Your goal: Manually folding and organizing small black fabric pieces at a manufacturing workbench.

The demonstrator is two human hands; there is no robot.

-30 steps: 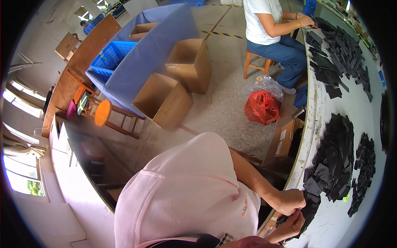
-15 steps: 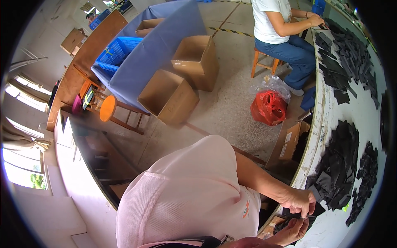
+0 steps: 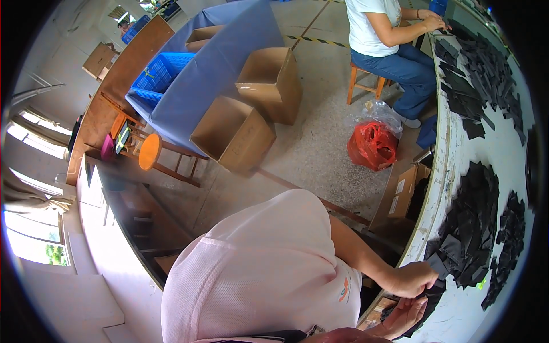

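My left hand [image 3: 413, 279] is at the table's near edge, its fingers curled into a pinch beside a heap of black flat pieces [image 3: 472, 223]. Just below it is my right hand [image 3: 402, 319], palm side partly showing and fingertips pressed together. What either hand pinches is too small to make out. More black pieces [image 3: 437, 292] lie right under and beside the fingers. A narrower row of small black pieces [image 3: 510, 246] lies beyond the heap on the white tabletop [image 3: 457, 311].
Farther along the table, a seated person [image 3: 380, 46] handles other dark pieces [image 3: 486, 68]. A red plastic bag [image 3: 372, 150] and an open carton [image 3: 403, 191] are beneath the edge. Large cardboard boxes [image 3: 246, 143], a wooden stool [image 3: 150, 151] and a blue basket [image 3: 157, 77] stand behind me.
My left hand has turned, its knuckles now up and its fingertips drawn slightly away from the right hand's. The right hand has risen slightly. The seated person's hands have shifted a little.
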